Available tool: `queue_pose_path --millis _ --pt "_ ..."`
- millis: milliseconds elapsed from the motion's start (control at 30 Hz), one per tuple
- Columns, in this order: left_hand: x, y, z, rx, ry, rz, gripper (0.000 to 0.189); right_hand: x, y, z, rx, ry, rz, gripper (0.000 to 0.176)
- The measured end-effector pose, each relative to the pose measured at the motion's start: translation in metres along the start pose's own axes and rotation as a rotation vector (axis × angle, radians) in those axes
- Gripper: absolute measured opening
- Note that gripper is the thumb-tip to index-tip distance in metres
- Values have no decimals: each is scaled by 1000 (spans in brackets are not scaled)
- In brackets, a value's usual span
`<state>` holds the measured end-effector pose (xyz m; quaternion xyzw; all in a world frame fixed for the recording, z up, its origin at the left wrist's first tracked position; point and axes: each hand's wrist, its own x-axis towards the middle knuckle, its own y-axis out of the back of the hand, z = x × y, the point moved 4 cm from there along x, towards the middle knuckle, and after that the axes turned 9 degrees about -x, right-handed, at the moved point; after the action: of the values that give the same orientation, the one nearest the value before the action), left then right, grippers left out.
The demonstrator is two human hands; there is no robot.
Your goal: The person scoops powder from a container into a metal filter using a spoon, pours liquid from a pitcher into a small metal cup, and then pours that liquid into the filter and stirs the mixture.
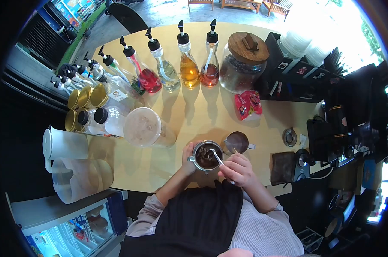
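Initially, set clock face on the steel-rimmed cup, twelve being away from body. Logged from left:

- Found white pitcher at nine, clear tub between eight and nine, jars with gold lids near ten.
- Saw large lidded container at ten, closer in. Traced row of pump bottles from ten round to twelve, with red, clear and amber contents.
- Saw left hand curled in a narrow hold around the cup's wall at nine, beside its handle. Could not tell firmness.
- Located steel-rimmed cup near front edge of table, with dark liquid and pale streaks inside.
- Saw slim utensil slanting over rim near three, tip at the liquid. Found right hand closed on its handle in a narrow pinch, around four. Could not identify thin tan item at fingertips.
- Noted second metal cup at two, just beside; wooden-lidded jar between twelve and one; pink packet between one and two; dark mat just past three; round metal part just before three.

Technique: judged best to brace wall at nine against sideways push, move tip in slow, small circles below surface, skim the base lightly, and avoid knocking rim or neighbouring cup.
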<state>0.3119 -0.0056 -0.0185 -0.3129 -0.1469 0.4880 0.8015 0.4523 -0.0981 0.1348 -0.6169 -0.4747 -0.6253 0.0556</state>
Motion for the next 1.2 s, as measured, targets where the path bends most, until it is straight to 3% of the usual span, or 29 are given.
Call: queue_pose_path --millis 400,533,667,800,933,1200 --pt "0 0 1 20 -16 -12 55 -10 -6 -8 69 56 15 24" --pt "1 1 -2 -9 -9 -12 55 -12 -6 -4 -69 40 39 25" --pt "1 2 -2 31 -21 2 55 -6 -12 -9 55 58 -18 25" --pt "2 -2 3 61 -26 -12 55 -13 -10 -7 158 -20 -2 22" --pt "1 1 -1 33 -8 -11 55 -12 -5 2 63 -144 53 19" --pt "2 6 -5 15 -6 0 54 -15 -3 -1 79 -34 53 22"
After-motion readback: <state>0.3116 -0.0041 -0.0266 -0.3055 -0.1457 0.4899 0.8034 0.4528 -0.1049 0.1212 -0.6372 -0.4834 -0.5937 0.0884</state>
